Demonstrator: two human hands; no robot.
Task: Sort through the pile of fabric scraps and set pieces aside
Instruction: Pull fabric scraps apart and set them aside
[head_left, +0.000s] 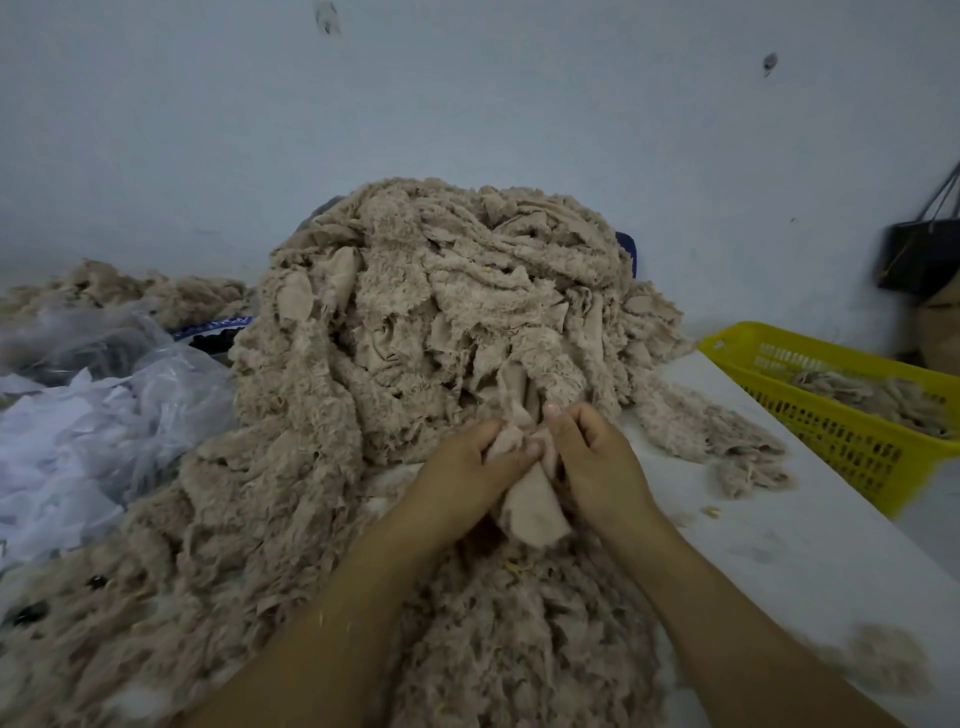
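No readable text — none anywhere.

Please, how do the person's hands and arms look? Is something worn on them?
The left hand and the right hand are bare: no gloves, rings, watch or bracelet show. The left forearm and the right forearm are bare too, with no sleeve in view.
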